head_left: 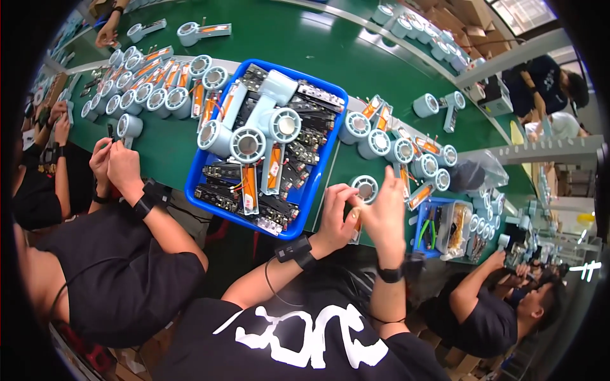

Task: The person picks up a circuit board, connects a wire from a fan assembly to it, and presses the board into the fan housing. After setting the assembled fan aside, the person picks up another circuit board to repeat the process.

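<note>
Both of the person's hands meet at the near edge of the green table (298, 38); the left hand (335, 213) is curled, its fingers closed round a small pale-blue fan part (364, 189) with a round grille face; the right hand (386, 206) stands just beside it, fingers bent and pressed to the same part from the other side, so the part sits between the two hands, held just above the table edge; how tightly the right hand grips I cannot tell, since its back faces the camera.

Just left of the hands lies a blue tray (321, 174), tilted in the wide view; it holds several pale-blue fan bodies (248, 143) piled at its middle, and beneath and around them black circuit boards (279, 219) and orange flat pieces (249, 181).

To the right of the hands a smaller blue bin (421, 222) sits near the table edge; in it lie green-handled pliers (427, 227), and a clear box (454, 225) with brownish small parts stands beside it.

Between these containers a cluster of round fan parts (394, 151) with orange pieces rests on the table; a long row of like parts (149, 98) lies at the far left; co-workers in black shirts work on either side.
</note>
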{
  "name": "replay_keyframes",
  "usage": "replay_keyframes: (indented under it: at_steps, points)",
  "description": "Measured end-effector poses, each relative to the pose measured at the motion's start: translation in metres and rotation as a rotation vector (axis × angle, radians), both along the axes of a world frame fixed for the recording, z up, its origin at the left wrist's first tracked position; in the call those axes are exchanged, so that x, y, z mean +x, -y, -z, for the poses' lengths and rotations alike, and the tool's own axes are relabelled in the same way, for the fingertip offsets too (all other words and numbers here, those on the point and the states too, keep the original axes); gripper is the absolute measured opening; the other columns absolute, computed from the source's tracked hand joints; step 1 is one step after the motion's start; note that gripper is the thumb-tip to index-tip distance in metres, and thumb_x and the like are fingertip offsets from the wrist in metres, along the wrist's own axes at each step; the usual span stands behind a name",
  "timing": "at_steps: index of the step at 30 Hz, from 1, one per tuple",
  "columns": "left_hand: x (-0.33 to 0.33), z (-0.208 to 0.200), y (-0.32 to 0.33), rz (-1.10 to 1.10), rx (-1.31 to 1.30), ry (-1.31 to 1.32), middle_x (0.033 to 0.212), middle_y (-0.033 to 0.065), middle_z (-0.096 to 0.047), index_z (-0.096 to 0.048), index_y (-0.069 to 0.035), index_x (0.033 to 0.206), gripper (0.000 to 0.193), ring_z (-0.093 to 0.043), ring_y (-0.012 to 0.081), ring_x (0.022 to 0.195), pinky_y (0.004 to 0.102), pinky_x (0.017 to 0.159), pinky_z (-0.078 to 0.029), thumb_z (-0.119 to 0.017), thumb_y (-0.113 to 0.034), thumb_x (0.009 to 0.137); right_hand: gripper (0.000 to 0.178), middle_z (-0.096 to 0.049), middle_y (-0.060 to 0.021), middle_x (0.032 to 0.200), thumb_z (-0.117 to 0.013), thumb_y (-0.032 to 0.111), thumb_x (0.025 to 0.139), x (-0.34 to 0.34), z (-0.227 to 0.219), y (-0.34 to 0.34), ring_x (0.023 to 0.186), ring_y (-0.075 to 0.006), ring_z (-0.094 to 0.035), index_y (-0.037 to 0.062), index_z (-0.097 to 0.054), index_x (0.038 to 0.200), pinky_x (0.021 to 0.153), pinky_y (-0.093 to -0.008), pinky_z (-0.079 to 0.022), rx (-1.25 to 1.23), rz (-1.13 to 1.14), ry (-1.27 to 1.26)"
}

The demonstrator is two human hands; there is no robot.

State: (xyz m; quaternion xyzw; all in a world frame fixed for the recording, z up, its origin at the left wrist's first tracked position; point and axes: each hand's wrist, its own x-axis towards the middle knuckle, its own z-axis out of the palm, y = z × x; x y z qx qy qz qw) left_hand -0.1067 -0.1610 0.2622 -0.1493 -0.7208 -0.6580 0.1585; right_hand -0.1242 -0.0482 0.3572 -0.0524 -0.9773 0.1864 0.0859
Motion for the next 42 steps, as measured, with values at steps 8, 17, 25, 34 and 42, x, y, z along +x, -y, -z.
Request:
replay_keyframes:
  at_steps: [8,17,25,34,42]
  points:
    - [-0.005,-0.015,-0.009,-0.004,-0.159,0.031,0.142,0.0263,-0.040,-0.040,0.001,0.147,0.070,-0.046,0.0413,0.126,0.0484,0.104,-0.041,-0.071,-0.024,0.089,0.050,-0.069,-0.0252,0.107,-0.067,0.034,0.086,-0.302,-0.067,0.136,0.105,-0.0409,-0.066,-0.0031,-0.064,0.119,0.090,-0.0485,-0.054,0.129,-0.685,-0.210]
    - [0.004,0.006,-0.021,0.195,-0.198,0.128,0.149,0.0275,-0.035,-0.036,-0.003,0.150,0.090,-0.038,0.0471,0.135,0.0514,0.113,-0.034,-0.081,-0.031,0.078,0.042,-0.073,-0.0192,0.106,-0.080,0.037,0.078,-0.458,0.039,0.274,0.098,-0.0374,-0.071,0.0052,-0.073,0.104,0.087,-0.0471,-0.058,0.271,-0.764,-0.183]
    - [-0.008,-0.019,-0.007,0.043,-0.237,0.070,0.150,0.0231,-0.037,-0.037,-0.003,0.149,0.088,-0.041,0.0441,0.134,0.0507,0.112,-0.034,-0.081,-0.035,0.081,0.033,-0.073,-0.0181,0.086,-0.076,0.034,0.083,-0.400,-0.044,0.216,0.080,-0.0360,-0.072,0.0049,-0.076,0.098,0.073,-0.0447,-0.056,0.152,-1.007,-0.044]
    - [-0.007,-0.015,-0.011,0.039,-0.214,0.055,0.148,0.0241,-0.040,-0.037,-0.001,0.148,0.090,-0.046,0.0439,0.129,0.0511,0.109,-0.038,-0.083,-0.036,0.079,0.024,-0.065,-0.0064,0.065,-0.076,0.024,0.085,-0.179,-0.068,0.032,0.056,-0.0116,-0.054,0.0007,-0.074,0.090,0.053,-0.0309,-0.043,-0.151,-0.521,0.052]
    - [-0.003,-0.012,-0.018,0.039,-0.174,0.093,0.144,0.0222,-0.045,-0.039,-0.002,0.146,0.081,-0.047,0.0428,0.130,0.0480,0.109,-0.042,-0.079,-0.014,0.078,0.028,-0.066,-0.0061,0.064,-0.076,0.026,0.086,-0.090,-0.043,0.039,0.055,-0.0120,-0.057,-0.0023,-0.072,0.088,0.054,-0.0298,-0.044,-0.524,-0.136,0.096]
